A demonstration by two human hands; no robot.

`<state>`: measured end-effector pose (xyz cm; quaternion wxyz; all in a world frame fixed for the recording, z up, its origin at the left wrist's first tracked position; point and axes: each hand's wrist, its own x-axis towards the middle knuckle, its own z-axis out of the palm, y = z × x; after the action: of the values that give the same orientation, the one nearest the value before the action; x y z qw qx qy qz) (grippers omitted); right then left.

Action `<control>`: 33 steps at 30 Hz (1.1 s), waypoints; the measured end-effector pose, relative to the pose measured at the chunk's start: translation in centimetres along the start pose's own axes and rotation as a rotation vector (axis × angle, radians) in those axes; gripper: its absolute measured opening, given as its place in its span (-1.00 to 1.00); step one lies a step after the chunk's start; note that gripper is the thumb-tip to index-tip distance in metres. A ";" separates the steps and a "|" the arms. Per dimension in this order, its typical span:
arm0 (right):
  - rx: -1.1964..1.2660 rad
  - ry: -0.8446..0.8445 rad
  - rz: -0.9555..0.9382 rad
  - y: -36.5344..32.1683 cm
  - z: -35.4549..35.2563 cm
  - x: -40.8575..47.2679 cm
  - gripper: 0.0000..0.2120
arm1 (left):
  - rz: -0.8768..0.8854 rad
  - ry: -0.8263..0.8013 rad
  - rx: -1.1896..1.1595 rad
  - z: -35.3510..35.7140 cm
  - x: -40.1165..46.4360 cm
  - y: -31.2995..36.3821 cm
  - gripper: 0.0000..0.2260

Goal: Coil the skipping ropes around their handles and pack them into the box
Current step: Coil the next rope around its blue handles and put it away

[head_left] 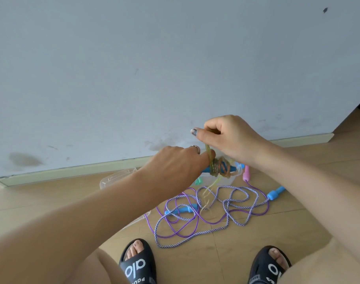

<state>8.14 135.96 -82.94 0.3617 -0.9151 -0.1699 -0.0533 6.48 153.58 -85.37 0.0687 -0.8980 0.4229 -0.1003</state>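
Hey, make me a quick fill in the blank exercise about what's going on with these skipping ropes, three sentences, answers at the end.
1. The right hand pinches the yellowish rope and winds it round the ____ handles.
2. The left hand wears a ____ on one finger.
3. The striped purple rope lies tangled on the ____.

Missing words: blue; ring; floor

Below the hands (205, 152), tangled ropes (211, 212) lie on the floor (52, 201). The box (117, 177) sits under the left hand, the wall (154, 68) beyond.
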 end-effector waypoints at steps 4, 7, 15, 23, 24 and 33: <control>0.176 -0.065 0.170 1.1 -0.2 0.4 -0.49 | -0.083 0.117 -0.251 -1.0 -0.1 -1.2 -0.88; 0.487 -0.181 0.272 0.8 0.0 0.3 -0.56 | -0.033 0.245 -0.369 -1.8 -0.3 -2.0 -0.88; 0.376 -0.257 0.500 0.4 2.0 -0.8 -0.58 | -0.240 0.297 -0.587 -1.2 0.3 -3.3 -0.90; -0.207 -0.106 0.081 -3.5 4.7 -4.2 -0.54 | -0.497 -0.097 -0.267 1.1 0.9 -5.9 -0.88; -0.287 -0.039 -0.040 -3.5 4.8 -4.2 -0.56 | -0.445 -0.155 -0.233 1.5 1.0 -5.4 -0.90; -0.400 0.186 -0.111 -1.4 0.9 -0.1 -0.44 | -0.157 -0.207 -0.051 2.1 0.8 -3.3 -0.92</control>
<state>7.58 137.47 -82.73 0.1836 -0.9490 -0.1719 -0.1901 9.97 155.12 -86.63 0.0810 -0.9354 0.3443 -0.0011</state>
